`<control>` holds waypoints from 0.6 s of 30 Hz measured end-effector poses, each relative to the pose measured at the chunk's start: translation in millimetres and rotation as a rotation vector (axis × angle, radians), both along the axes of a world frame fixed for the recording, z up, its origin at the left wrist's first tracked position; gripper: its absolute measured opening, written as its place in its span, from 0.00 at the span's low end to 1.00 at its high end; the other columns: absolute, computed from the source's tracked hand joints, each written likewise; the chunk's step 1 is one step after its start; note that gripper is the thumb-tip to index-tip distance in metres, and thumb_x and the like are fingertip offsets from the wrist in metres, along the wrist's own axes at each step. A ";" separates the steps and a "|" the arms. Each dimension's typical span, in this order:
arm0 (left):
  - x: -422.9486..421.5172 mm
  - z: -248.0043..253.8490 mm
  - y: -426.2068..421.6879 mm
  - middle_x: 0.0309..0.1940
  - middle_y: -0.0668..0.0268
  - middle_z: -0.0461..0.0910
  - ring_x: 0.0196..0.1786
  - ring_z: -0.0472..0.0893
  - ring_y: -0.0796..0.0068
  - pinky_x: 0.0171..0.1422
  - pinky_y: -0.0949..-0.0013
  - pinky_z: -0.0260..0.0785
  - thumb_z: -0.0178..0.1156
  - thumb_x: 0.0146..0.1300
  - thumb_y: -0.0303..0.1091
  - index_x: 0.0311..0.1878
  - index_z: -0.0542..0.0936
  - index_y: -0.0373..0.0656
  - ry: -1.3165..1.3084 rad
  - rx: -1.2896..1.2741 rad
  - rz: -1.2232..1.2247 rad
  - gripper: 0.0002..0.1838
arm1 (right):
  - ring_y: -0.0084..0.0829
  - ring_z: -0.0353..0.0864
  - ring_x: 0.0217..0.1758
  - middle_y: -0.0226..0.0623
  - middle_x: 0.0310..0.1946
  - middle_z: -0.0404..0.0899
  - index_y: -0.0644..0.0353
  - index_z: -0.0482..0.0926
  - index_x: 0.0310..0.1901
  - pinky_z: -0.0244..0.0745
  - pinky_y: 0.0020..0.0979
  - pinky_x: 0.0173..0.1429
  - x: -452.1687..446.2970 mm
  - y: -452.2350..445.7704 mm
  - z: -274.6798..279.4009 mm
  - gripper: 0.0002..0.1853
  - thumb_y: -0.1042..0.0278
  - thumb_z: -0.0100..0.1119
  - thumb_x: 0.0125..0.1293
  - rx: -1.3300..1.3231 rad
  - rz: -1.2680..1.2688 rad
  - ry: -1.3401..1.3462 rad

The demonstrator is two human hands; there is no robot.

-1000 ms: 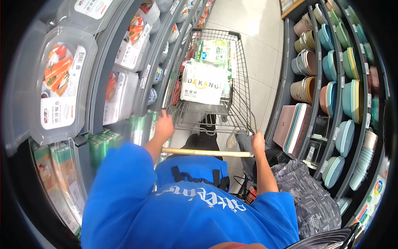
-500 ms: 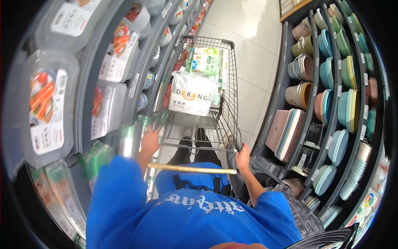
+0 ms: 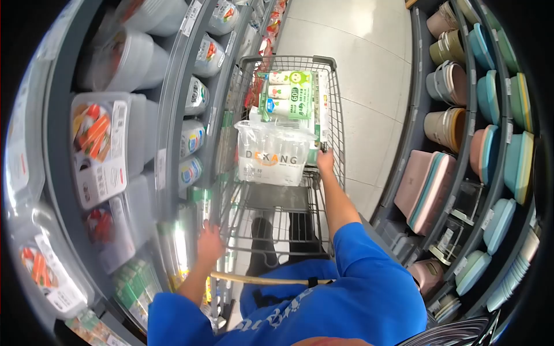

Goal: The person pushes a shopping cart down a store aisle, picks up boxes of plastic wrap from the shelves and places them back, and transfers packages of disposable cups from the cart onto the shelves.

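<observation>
My right hand [image 3: 325, 161] reaches forward into the wire shopping cart [image 3: 340, 118]. It is at the right edge of the clear-wrapped pack of cups marked DEKANG [image 3: 274, 157]; how its fingers are set is hard to make out. Beyond that pack lies a green and white multipack of wrapped rolls [image 3: 288, 92]. A flat, green-edged package stands along the cart's right side. My left hand [image 3: 210, 243] is beside the cart's left rear edge, next to the shelf, fingers apart and slightly blurred, with nothing seen in it. A pale golden bar [image 3: 259, 279] crosses in front of my body.
Close on the left, a shelf holds clear plastic food containers [image 3: 101, 150] and tubs. On the right, shelves hold buckets [image 3: 447, 81], stacked pink and blue lidded boxes [image 3: 424, 190] and basins. Light floor tiles [image 3: 369, 69] run along the aisle ahead.
My right hand has left the cart's right rear corner and moved forward to the pack of cups. My left hand is lower in view. The view has shifted along the shelves.
</observation>
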State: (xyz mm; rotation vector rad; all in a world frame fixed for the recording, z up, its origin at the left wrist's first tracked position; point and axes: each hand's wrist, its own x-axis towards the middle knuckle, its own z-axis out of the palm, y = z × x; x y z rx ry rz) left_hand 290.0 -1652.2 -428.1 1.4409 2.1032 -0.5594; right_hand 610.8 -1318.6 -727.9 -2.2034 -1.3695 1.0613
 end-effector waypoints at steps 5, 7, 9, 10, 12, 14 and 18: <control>-2.5 -8.5 3.7 0.70 0.42 0.61 0.64 0.72 0.41 0.58 0.48 0.78 0.73 0.47 0.34 0.59 0.73 0.39 0.007 -0.030 0.023 0.34 | 0.47 0.78 0.60 0.54 0.58 0.78 0.69 0.64 0.69 0.73 0.43 0.63 -28.5 32.2 -100.9 0.40 0.70 0.73 0.56 0.100 -0.501 0.501; 2.6 0.3 -2.7 0.70 0.43 0.60 0.65 0.72 0.40 0.58 0.48 0.78 0.75 0.45 0.37 0.59 0.73 0.39 0.017 -0.046 0.025 0.36 | 0.35 0.81 0.53 0.43 0.52 0.81 0.62 0.64 0.68 0.75 0.40 0.54 -36.2 28.6 -69.6 0.38 0.73 0.72 0.58 0.200 -0.695 0.767; 1.2 -4.4 -14.5 0.70 0.43 0.60 0.64 0.72 0.41 0.57 0.48 0.79 0.78 0.43 0.40 0.59 0.73 0.39 0.041 -0.033 -0.004 0.39 | 0.26 0.75 0.36 0.30 0.39 0.81 0.48 0.67 0.66 0.66 0.34 0.35 -26.0 40.1 -54.2 0.35 0.68 0.76 0.59 -0.036 -0.780 0.908; -0.7 -9.7 -22.0 0.70 0.43 0.60 0.64 0.72 0.41 0.57 0.48 0.79 0.78 0.43 0.39 0.59 0.73 0.39 0.045 -0.014 -0.008 0.39 | 0.26 0.74 0.34 0.30 0.38 0.80 0.49 0.68 0.65 0.66 0.34 0.35 -27.4 41.7 -48.5 0.35 0.67 0.77 0.59 -0.091 -0.860 0.916; -9.7 -24.4 -4.9 0.70 0.43 0.60 0.63 0.72 0.41 0.57 0.48 0.78 0.77 0.44 0.37 0.60 0.73 0.39 0.026 0.003 -0.011 0.38 | 0.29 0.75 0.35 0.32 0.38 0.81 0.52 0.69 0.64 0.68 0.38 0.35 -29.2 65.3 -54.0 0.35 0.67 0.79 0.57 -0.125 -0.980 0.988; -1.7 -6.4 2.4 0.69 0.43 0.60 0.62 0.73 0.41 0.57 0.48 0.78 0.75 0.45 0.35 0.59 0.73 0.39 -0.005 -0.023 0.020 0.36 | 0.33 0.79 0.38 0.35 0.40 0.82 0.57 0.69 0.64 0.72 0.42 0.38 -31.0 66.7 -61.5 0.36 0.67 0.80 0.56 -0.126 -1.044 1.118; -5.1 -12.6 2.1 0.69 0.43 0.60 0.61 0.74 0.40 0.57 0.48 0.78 0.70 0.50 0.31 0.59 0.73 0.39 -0.005 0.038 -0.010 0.31 | 0.43 0.79 0.56 0.47 0.53 0.80 0.71 0.70 0.59 0.77 0.45 0.57 -66.5 89.5 -39.3 0.32 0.70 0.78 0.58 0.075 -1.062 1.037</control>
